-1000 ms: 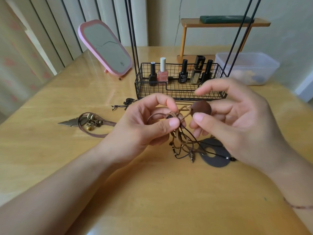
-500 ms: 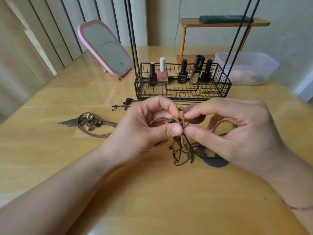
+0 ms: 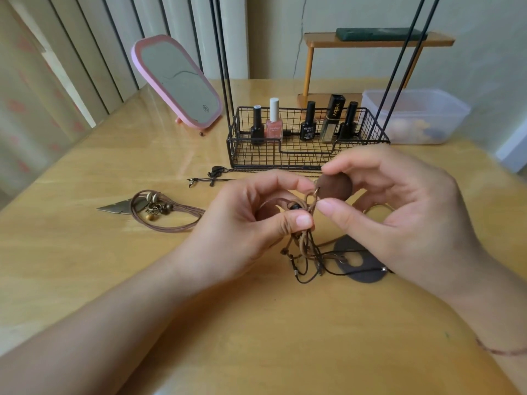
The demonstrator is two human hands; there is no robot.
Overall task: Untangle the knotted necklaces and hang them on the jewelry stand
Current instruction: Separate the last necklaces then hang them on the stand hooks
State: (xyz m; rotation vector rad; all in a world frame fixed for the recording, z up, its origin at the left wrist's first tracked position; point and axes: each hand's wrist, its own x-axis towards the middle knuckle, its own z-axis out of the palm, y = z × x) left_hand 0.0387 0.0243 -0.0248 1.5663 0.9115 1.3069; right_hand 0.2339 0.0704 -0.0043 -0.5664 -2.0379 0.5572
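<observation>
brown cords everywhere, and both hands are in the thick of it above the wooden table [image 3: 85, 280]. the left hand [image 3: 242, 223] has thumb and forefinger pinching the knotted necklaces [image 3: 306, 240] right at the knot, cords trailing down from the pinch onto the tabletop. the right hand [image 3: 399, 212] pinches a round brown pendant [image 3: 334, 186] between forefinger and thumb, other fingers curled loosely behind; the pendant sits just above the knot, joined to it by a small ring. under the right hand a dark flat disc pendant [image 3: 362, 266] lies on the table with thin black cord running across it. off to the left, well apart, a feather necklace [image 3: 154, 208] lies coiled with its beads, and a thin black cord piece [image 3: 211, 178] rests near the wire basket. that wire basket [image 3: 308, 158] is the foot of the jewelry stand [image 3: 225, 81], its black rods rising out of view, nail polish bottles [image 3: 274, 121] lined up inside. pink mirror [image 3: 176, 81] back left, clear plastic tub [image 3: 413, 118] back right.
</observation>
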